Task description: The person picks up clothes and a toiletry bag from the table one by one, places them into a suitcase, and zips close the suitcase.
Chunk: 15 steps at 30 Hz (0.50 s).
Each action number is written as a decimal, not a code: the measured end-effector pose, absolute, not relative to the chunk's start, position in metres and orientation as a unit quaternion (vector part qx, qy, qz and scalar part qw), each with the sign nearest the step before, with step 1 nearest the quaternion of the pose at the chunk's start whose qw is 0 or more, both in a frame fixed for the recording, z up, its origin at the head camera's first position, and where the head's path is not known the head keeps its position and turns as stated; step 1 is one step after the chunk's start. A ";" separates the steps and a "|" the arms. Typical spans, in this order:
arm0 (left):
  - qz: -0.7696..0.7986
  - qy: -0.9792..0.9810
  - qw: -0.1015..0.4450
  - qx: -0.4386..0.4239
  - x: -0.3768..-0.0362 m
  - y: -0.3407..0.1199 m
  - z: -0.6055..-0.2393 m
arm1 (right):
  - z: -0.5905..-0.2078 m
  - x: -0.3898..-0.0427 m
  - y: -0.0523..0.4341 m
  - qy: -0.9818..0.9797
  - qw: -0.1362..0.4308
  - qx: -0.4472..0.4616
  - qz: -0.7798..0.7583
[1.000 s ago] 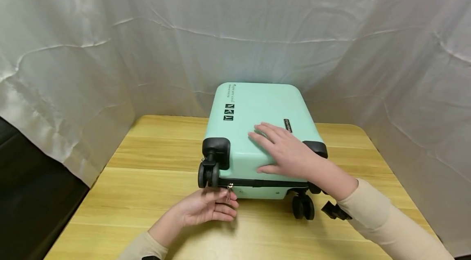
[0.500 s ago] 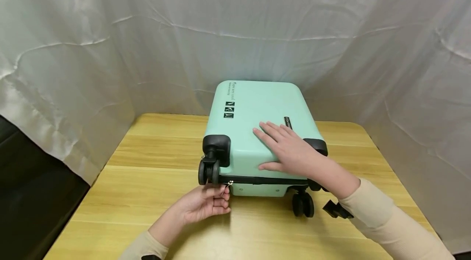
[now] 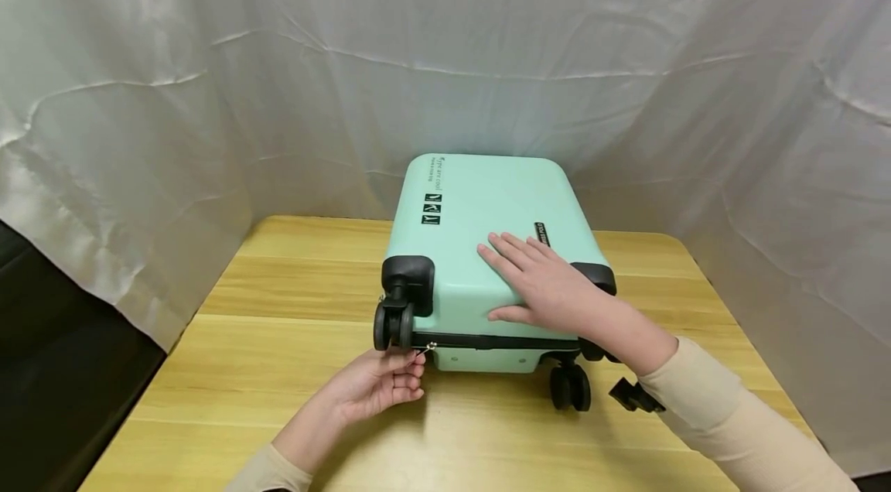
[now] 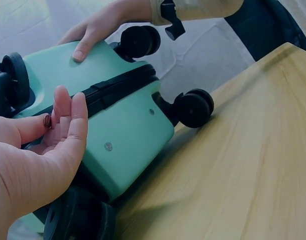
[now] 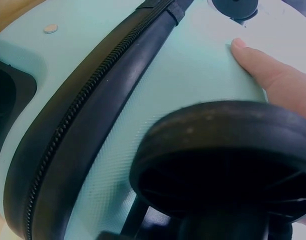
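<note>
A mint-green suitcase (image 3: 487,206) lies flat on the wooden table, its wheeled end toward me. My left hand (image 3: 379,387) is below its near left wheel (image 3: 393,323) and pinches a small metal zipper pull (image 3: 430,346) between thumb and fingers. In the left wrist view, a bit of metal shows at the thumb tip. My right hand (image 3: 546,283) rests with spread fingers on the suitcase's top near the front edge; in the right wrist view only its thumb (image 5: 263,65) shows well. The black zipper (image 5: 68,115) runs closed along the visible part of the seam there.
Black wheels stick out at the near corners, one near right wheel (image 3: 571,386) low by the table (image 3: 278,337). A pale curtain (image 3: 445,51) hangs behind and on both sides. A black clip-like piece (image 3: 635,397) sits at the right sleeve.
My left hand has drawn slightly left with the zipper pull, which has swung from hanging down to slanting left. The fingers have curled more. My right hand stays on the suitcase, barely shifted.
</note>
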State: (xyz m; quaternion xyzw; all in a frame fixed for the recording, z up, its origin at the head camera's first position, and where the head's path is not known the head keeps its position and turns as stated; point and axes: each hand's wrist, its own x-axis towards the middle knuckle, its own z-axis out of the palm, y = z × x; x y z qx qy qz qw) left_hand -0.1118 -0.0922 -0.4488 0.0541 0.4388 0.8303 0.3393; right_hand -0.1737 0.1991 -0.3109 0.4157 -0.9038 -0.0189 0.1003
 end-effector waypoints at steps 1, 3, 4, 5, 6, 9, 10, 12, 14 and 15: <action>0.829 0.442 0.338 0.052 -0.112 -0.093 -0.448 | -0.310 -0.174 0.199 -0.904 0.100 0.416 -0.018; 0.828 0.443 0.339 0.052 -0.113 -0.095 -0.448 | -0.310 -0.173 0.199 -0.903 0.101 0.416 -0.018; 0.828 0.444 0.339 0.054 -0.113 -0.096 -0.448 | -0.310 -0.173 0.199 -0.903 0.101 0.416 -0.018; 0.827 0.445 0.339 0.057 -0.113 -0.098 -0.448 | -0.310 -0.173 0.199 -0.903 0.101 0.416 -0.018; 0.827 0.445 0.339 0.061 -0.113 -0.099 -0.448 | -0.310 -0.173 0.199 -0.903 0.102 0.417 -0.018; 0.825 0.449 0.337 0.071 -0.113 -0.103 -0.448 | -0.310 -0.173 0.199 -0.902 0.103 0.418 -0.017; 0.824 0.451 0.335 0.073 -0.113 -0.105 -0.449 | -0.310 -0.173 0.199 -0.902 0.102 0.418 -0.016; 0.824 0.451 0.334 0.079 -0.112 -0.107 -0.449 | -0.310 -0.173 0.199 -0.902 0.102 0.418 -0.015; 0.824 0.449 0.333 0.088 -0.112 -0.110 -0.450 | -0.310 -0.173 0.199 -0.903 0.103 0.418 -0.014; 0.825 0.448 0.333 0.091 -0.112 -0.112 -0.450 | -0.310 -0.172 0.199 -0.903 0.104 0.417 -0.014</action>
